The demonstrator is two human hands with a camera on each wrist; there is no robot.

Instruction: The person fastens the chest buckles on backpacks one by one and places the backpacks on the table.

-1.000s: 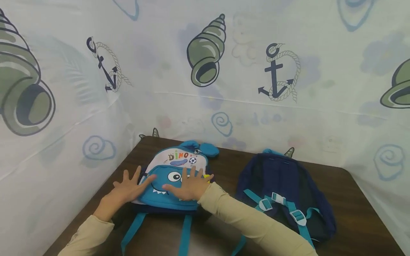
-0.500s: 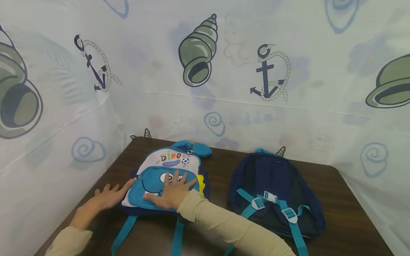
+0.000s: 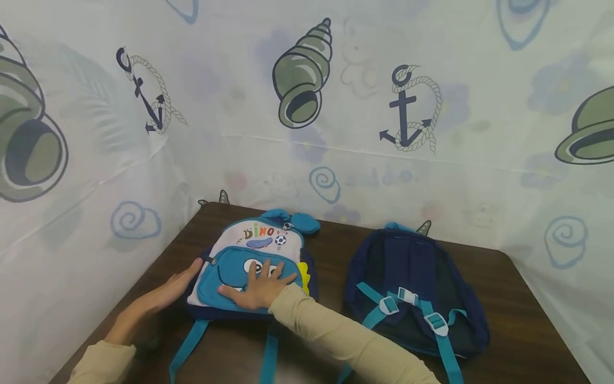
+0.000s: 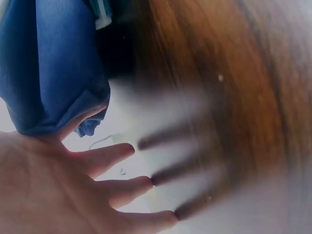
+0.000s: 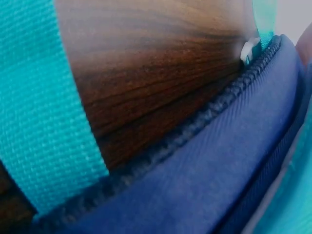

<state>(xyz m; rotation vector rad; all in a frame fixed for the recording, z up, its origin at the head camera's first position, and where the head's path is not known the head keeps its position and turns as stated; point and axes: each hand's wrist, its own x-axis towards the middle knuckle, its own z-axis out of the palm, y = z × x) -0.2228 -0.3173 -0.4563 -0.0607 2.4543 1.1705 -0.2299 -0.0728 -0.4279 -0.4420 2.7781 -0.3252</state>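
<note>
A small backpack (image 3: 227, 245) with a white top, "DINO" lettering and a blue cartoon-face pocket lies front side up at the left of the table. My right hand (image 3: 259, 290) rests on that pocket with fingers spread, partly covering the eyes and mouth. Beside the bag's left edge is my left hand (image 3: 172, 290), its fingertips touching the side near the zipper pull (image 3: 211, 260). In the left wrist view, the navy side fabric (image 4: 63, 63) hides part of the thumb; the other fingers (image 4: 126, 190) extend over the table. Navy fabric (image 5: 185, 175) fills the lower right wrist view.
A second navy backpack (image 3: 410, 261) lies to the right, back panel up, with teal straps and white buckles. Two teal straps (image 3: 189, 346) trail from the first bag toward the table's front. Printed cloth walls (image 3: 240, 160) stand behind and to the left of the brown table (image 3: 518, 314).
My left hand has moved off the front pocket to the bag's left side. The right hand has shifted slightly left on the pocket, uncovering the yellow spikes. Both bags keep their places.
</note>
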